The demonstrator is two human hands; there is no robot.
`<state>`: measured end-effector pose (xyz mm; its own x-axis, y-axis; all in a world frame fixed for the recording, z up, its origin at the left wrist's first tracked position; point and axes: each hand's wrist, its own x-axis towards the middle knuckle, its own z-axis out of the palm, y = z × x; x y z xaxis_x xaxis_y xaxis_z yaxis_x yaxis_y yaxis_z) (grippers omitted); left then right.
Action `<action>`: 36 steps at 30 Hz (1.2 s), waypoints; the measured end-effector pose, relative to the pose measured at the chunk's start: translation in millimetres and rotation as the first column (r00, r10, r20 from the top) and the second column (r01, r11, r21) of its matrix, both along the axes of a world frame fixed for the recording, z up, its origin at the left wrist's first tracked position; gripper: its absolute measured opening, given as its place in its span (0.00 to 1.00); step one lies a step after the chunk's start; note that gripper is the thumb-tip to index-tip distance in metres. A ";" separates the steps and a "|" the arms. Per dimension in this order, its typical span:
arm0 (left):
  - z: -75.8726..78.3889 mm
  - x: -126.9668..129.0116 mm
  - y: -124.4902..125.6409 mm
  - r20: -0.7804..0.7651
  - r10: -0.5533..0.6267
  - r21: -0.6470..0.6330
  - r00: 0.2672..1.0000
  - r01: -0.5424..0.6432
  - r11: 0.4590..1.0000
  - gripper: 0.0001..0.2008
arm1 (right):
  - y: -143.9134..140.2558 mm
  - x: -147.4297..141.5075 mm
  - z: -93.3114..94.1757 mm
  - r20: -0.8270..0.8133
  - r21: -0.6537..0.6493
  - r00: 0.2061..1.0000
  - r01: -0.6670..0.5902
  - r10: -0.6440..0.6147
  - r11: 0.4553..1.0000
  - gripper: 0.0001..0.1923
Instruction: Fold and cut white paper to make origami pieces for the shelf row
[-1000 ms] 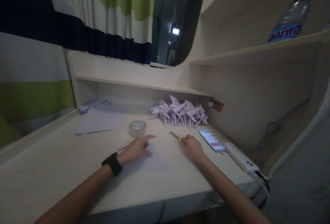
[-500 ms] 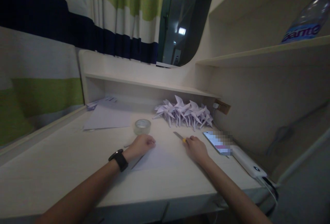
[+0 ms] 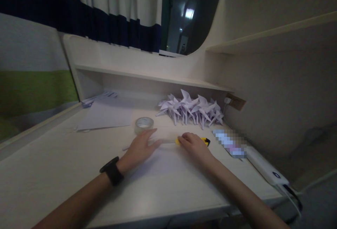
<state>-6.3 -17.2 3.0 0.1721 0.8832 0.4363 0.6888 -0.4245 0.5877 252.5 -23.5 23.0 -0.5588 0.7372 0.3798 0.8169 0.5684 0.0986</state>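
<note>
— Yellow plastic is seen under the right hand: a utility knife, its handle closed over by the fingers, with the yellow-and-black end left showing just beyond the knuckles.

— Where is the blade pointed?

— Away from the grip, toward the left hand, low over a white sheet of paper. The blade itself is too pale and blurred to be made out clearly.

— And the left hand's state?

— It is laid flat and open, palm down, on the sheet; nothing is gripped. Its fingertips are stretched toward the right hand's fingers and are near them. A black watch is worn on that wrist.

— What is found around the grip?

— Just beyond the left hand's fingers a roll of clear tape is lying flat on the desk. Farther back from the knife, under the low shelf, a cluster of folded white paper pinwheels is bunched. Out to the right of the gripping hand a phone is lying, its screen blurred, and past it a white power bank with a cable. Well off to the left of the open hand, more loose paper is spread, with a striped curtain hung behind it.
</note>
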 end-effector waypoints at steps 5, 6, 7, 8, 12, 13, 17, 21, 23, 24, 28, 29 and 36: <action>12.9 -3.8 -0.8 0.126 -0.173 -0.243 0.977 0.200 0.949 0.21 | 5.4 -15.9 0.6 -0.065 0.096 0.977 -0.196 0.203 0.976 0.14; 16.3 -4.3 -1.4 0.130 -0.240 -0.283 0.962 0.268 0.921 0.20 | 7.2 -17.6 0.8 -0.089 0.098 0.973 -0.206 0.214 0.974 0.14; 19.4 -4.7 -2.2 0.130 -0.282 -0.327 0.951 0.309 0.893 0.19 | 9.1 -18.8 1.0 -0.107 0.095 0.968 -0.217 0.227 0.971 0.13; 21.7 -5.0 -2.9 0.134 -0.290 -0.367 0.948 0.319 0.874 0.19 | 10.9 -19.4 1.3 -0.120 0.091 0.963 -0.230 0.240 0.969 0.13; 23.4 -5.5 -5.1 0.240 -0.196 -0.481 0.951 0.292 0.827 0.18 | 10.8 -16.6 3.3 -0.148 0.154 0.934 -0.304 0.326 0.940 0.12; 22.9 -5.9 -5.6 0.269 -0.161 -0.501 0.949 0.281 0.818 0.18 | 7.6 -15.2 3.9 -0.163 0.202 0.917 -0.329 0.363 0.922 0.13; 24.6 -9.1 -6.3 0.342 -0.071 -0.562 0.937 0.265 0.784 0.20 | -14.3 -12.9 4.3 -0.271 0.416 0.791 -0.418 0.549 0.808 0.15; 26.5 -10.0 -4.8 0.401 -0.056 -0.559 0.915 0.292 0.776 0.20 | -26.2 -21.1 -3.8 -0.664 0.068 0.637 -0.470 0.391 0.880 0.05; 23.8 -7.9 -3.9 0.417 -0.091 -0.546 0.904 0.329 0.771 0.19 | -24.2 -26.5 -10.0 -0.842 -0.253 0.535 -0.507 0.071 0.824 0.14; 22.0 -6.1 -4.0 0.418 -0.115 -0.528 0.901 0.344 0.776 0.17 | -22.5 -28.9 -12.6 -0.889 -0.363 0.451 -0.582 -0.083 0.727 0.21; 16.3 3.0 -7.8 0.390 -0.174 -0.488 0.904 0.363 0.794 0.11 | -19.3 -36.5 -15.1 -0.882 -0.333 0.134 -0.856 -0.451 0.396 0.38; 15.6 5.0 -9.3 0.374 -0.199 -0.469 0.906 0.369 0.802 0.11 | -19.7 -38.5 -13.9 -0.862 -0.306 0.080 -0.869 -0.501 0.388 0.32; 4.2 7.2 -8.9 0.418 -0.251 -0.368 0.873 0.415 0.832 0.14 | -15.5 -54.2 -7.9 -0.815 -0.357 -0.021 -0.769 -0.579 0.530 0.16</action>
<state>0.9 -26.1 7.3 0.4056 0.9075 0.1095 0.2753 -0.2355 0.9321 198.4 -39.0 15.1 -0.3125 0.9498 0.0185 -0.3912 -0.1109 -0.9136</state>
